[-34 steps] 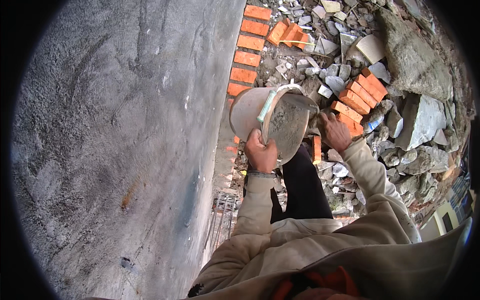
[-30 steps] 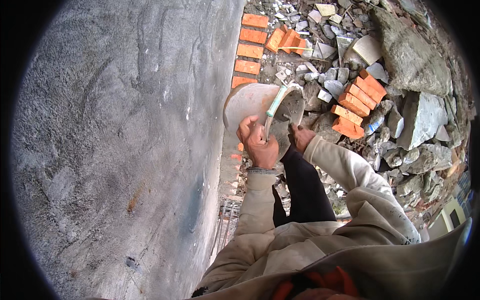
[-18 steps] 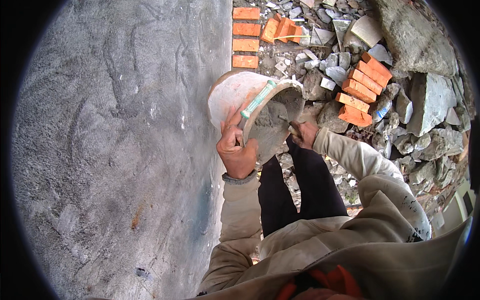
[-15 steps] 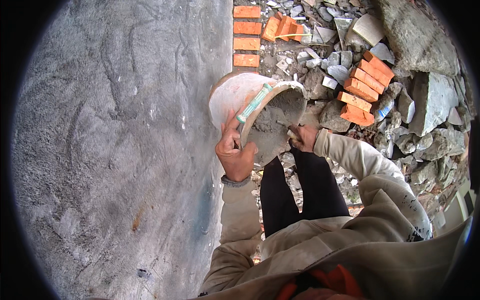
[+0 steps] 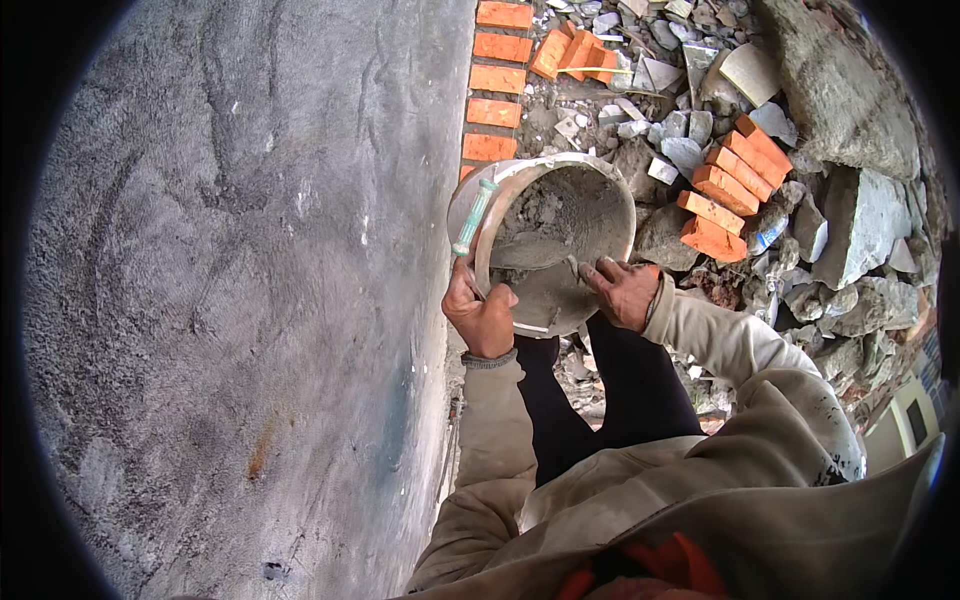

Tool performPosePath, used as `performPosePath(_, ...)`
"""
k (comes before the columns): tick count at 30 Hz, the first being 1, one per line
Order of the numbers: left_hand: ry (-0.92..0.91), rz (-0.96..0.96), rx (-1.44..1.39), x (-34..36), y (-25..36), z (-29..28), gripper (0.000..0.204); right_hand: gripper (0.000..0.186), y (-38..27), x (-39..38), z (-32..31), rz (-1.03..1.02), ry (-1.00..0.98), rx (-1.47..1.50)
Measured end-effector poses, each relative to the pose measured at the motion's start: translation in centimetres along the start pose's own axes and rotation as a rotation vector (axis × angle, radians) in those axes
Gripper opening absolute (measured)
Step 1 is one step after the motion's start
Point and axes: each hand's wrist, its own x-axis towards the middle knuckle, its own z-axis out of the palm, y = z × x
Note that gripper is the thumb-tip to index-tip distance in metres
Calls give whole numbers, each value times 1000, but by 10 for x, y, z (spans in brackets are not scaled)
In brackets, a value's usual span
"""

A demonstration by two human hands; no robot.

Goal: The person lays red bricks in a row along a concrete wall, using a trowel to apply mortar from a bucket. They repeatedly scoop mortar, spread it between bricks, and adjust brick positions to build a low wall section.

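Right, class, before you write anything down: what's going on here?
A person steadies a bucket of grey, mortar-like mix, the left hand gripping its rim. The right hand, at the opposite rim, holds a trowel with its blade inside the bucket; its handle is mostly hidden. To the left is a grey concrete surface, with a row of orange bricks along its edge. Loose bricks lie among rubble on the right.

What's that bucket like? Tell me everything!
The bucket is round, pale and smeared grey, perhaps plastic. Its ridged green handle grip is on the left. The open mouth faces the camera, showing grey mortar and a trowel blade. The left hand holds its left edge; the right hand is at its lower right edge. It's beside a grey wall.
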Motion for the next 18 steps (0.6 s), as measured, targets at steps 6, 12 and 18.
performPosePath(6,-12,0,-37,7,-1,9,60,48,18,30,33,234,-165,334)
performPosePath(12,-79,28,14,13,-6,-1,59,34,19,34,7,298,8,446)
performPosePath(18,-131,37,54,25,22,-10,58,32,16,27,32,210,30,99)
